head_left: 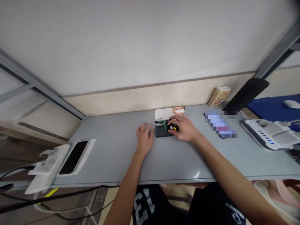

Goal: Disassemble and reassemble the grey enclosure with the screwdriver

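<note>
My left hand (144,137) rests on the grey desk with its fingers spread and nothing in them. Just to its right lies a flat dark rectangular piece (161,132), with a green circuit board (165,124) at its upper right side. My right hand (184,127) is closed around a small black part with a yellow round spot (174,127), directly beside the board. Whether this part is joined to the board I cannot tell. Behind them lie a white sheet (162,113) and an orange-and-white animal-face item (179,110); a few tiny dark bits (159,119) sit on the sheet.
At left, a phone (74,157) lies on white paper near a power strip (50,162) with cables. To the right are a blurred-out phone (220,125), a carton (218,96), a black cylinder (245,95) and a white charging station (267,137). A wall borders the desk's back.
</note>
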A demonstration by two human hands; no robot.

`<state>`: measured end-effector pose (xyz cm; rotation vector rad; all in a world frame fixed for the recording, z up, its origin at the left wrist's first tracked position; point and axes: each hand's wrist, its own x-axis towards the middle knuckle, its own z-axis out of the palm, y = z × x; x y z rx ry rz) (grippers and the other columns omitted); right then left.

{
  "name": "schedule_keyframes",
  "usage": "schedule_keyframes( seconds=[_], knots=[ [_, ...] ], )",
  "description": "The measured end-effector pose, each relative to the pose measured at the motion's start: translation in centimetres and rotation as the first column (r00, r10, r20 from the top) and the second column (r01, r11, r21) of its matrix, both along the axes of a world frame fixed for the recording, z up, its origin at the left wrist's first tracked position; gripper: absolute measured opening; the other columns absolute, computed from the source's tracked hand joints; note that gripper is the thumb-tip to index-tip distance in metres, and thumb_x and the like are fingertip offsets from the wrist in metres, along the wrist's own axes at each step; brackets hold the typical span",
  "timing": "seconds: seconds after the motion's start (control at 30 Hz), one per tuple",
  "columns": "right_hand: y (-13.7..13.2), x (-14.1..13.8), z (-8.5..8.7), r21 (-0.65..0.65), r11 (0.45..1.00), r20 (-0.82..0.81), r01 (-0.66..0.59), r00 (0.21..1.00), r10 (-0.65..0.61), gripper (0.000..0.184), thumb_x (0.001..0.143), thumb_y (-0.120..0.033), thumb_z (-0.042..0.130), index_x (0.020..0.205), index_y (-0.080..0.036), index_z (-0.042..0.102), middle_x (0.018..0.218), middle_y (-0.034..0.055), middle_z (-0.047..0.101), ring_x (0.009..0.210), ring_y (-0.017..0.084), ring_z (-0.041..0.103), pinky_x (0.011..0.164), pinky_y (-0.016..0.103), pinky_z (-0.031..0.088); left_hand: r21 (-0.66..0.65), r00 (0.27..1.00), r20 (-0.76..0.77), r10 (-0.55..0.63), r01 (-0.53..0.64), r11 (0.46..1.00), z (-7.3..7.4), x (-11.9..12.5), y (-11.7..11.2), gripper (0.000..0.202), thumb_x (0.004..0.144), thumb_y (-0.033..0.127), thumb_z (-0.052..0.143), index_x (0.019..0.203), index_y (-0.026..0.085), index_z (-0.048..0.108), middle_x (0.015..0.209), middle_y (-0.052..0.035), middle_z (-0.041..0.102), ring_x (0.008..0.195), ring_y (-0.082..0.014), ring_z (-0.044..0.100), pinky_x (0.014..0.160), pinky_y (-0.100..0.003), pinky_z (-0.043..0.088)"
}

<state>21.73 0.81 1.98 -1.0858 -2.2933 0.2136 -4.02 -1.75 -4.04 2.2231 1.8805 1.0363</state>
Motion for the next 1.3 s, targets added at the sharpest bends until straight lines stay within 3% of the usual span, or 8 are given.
schedule_keyframes(
  seconds=[0.13, 0.43, 1.0, 1.2, 1.3],
  knots=[
    [-1.0, 0.0, -1.5, -0.077, 0.997, 0.044, 0.002, 0.999, 0.001, 0.024, 0.087, -0.036, 0.072, 0.108, -0.024, 0.069, 0.125, 0.0082, 0.069, 0.107, 0.027, 0.065, 0.091, 0.042, 0.046, -0.03, 0.999, -0.039, -0.015, 0.014, 0.999, 0.1, 0.3, 0.0, 0.032, 0.101, 0.029, 0.052, 0.128, 0.025, 0.069, 0.144, -0.0106, 0.055, 0.129, -0.0315, 0.043, 0.112, -0.05, 0.038],
    [-1.2, 0.1, -0.7, -0.081, 0.997, 0.082, 0.008, 0.997, -0.002, 0.02, 0.085, -0.032, 0.073, 0.104, -0.025, 0.071, 0.118, 0.0085, 0.069, 0.102, 0.028, 0.062, 0.089, 0.044, 0.044, -0.105, 0.996, -0.08, -0.031, 0.022, 0.994, 0.6, 0.6, -0.3, 0.037, 0.103, 0.028, 0.045, 0.133, 0.025, 0.067, 0.146, -0.0085, 0.056, 0.125, -0.0334, 0.042, 0.111, -0.054, 0.038],
    [-0.8, -0.1, -2.0, -0.072, 0.997, 0.049, -0.022, 0.998, 0.026, 0.025, 0.089, -0.038, 0.073, 0.11, -0.026, 0.071, 0.126, 0.0069, 0.069, 0.106, 0.027, 0.06, 0.093, 0.045, 0.045, -0.159, 0.988, -0.106, -0.108, 0.091, 0.983, 0.6, 0.3, -0.3, 0.042, 0.101, 0.024, 0.048, 0.14, 0.025, 0.061, 0.144, -0.0093, 0.058, 0.124, -0.0308, 0.043, 0.111, -0.051, 0.036],
    [-0.9, 0.1, -1.9, -0.083, 0.996, 0.132, -0.041, 0.99, 0.051, 0.03, 0.085, -0.037, 0.077, 0.113, -0.027, 0.071, 0.123, 0.0081, 0.07, 0.107, 0.03, 0.058, 0.093, 0.047, 0.045, -0.16, 0.991, -0.106, -0.083, 0.065, 0.985, 0.5, 0.4, -0.6, 0.039, 0.102, 0.027, 0.046, 0.138, 0.027, 0.062, 0.143, -0.0089, 0.059, 0.123, -0.0325, 0.045, 0.109, -0.053, 0.037],
    [-1.0, 0.2, -1.4, -0.09, 0.994, 0.084, -0.062, 0.994, 0.07, 0.043, 0.084, -0.035, 0.077, 0.125, -0.029, 0.067, 0.129, 0.0087, 0.067, 0.112, 0.03, 0.059, 0.095, 0.048, 0.046, -0.118, 0.995, -0.096, -0.019, 0.008, 0.993, 1.6, 1.0, -0.4, 0.039, 0.103, 0.027, 0.043, 0.138, 0.026, 0.061, 0.14, -0.0104, 0.061, 0.123, -0.034, 0.046, 0.106, -0.054, 0.039]
  ],
)
